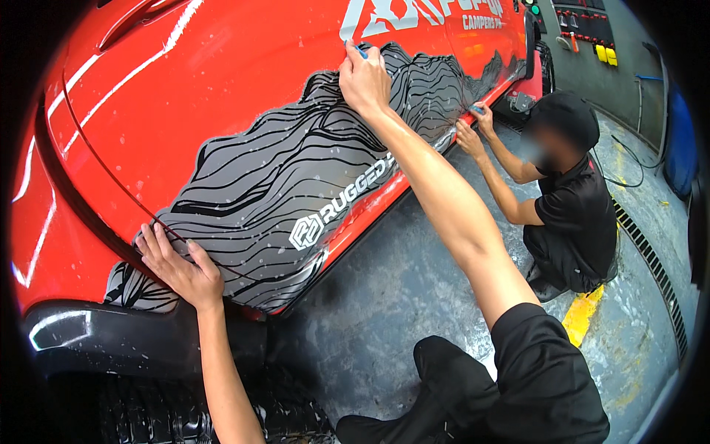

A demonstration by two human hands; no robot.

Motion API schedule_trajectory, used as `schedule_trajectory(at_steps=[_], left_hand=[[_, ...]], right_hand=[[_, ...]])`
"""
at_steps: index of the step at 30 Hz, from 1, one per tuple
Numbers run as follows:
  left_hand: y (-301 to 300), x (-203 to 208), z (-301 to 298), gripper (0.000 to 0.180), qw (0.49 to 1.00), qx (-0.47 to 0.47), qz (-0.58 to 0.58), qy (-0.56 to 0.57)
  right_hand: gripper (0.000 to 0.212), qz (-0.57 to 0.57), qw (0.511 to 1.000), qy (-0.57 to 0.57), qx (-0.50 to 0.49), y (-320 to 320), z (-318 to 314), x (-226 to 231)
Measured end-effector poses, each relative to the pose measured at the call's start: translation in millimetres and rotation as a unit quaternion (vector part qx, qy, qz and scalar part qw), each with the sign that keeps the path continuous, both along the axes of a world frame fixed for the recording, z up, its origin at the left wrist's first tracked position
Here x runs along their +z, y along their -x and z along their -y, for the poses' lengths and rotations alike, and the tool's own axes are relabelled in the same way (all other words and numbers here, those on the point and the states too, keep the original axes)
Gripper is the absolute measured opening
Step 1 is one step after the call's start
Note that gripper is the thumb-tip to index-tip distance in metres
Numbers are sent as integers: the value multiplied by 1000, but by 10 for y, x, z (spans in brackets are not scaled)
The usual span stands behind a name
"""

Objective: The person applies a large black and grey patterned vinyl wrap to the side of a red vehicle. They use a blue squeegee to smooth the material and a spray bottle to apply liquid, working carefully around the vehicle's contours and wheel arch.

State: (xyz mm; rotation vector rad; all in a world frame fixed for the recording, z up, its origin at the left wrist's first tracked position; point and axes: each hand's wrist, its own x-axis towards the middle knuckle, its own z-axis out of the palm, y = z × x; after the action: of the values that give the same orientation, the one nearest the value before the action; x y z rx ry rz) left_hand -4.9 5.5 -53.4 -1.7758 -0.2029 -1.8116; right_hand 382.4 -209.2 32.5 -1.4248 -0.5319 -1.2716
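Observation:
My left hand lies flat with fingers stretched out on the grey and black wavy-line decal, beside the gap between the door and the fender. Higher up the red door, my right hand pinches a small blue tool. Its tip is by the lower edge of a white graphic, just above the decal's upper border. The fingers cover most of the tool, so its exact kind does not show. White lettering runs along the lower part of the decal.
To the right, a co-worker in black crouches by the door sill, both hands on the decal's lower edge, holding something small and blue. Below me are a black fender flare and tyre. A floor drain grate runs at right.

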Motion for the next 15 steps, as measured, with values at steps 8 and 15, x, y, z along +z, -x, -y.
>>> schedule_trajectory(at_steps=[8,15], left_hand=[[39,-24,-47,63,1000,13,-2,1],[15,-9,-18,63,1000,9,-3,-2]], right_hand=[[35,-9,995,-47,84,-59,-35,-15],[35,29,994,-36,103,-239,-43,-24]])
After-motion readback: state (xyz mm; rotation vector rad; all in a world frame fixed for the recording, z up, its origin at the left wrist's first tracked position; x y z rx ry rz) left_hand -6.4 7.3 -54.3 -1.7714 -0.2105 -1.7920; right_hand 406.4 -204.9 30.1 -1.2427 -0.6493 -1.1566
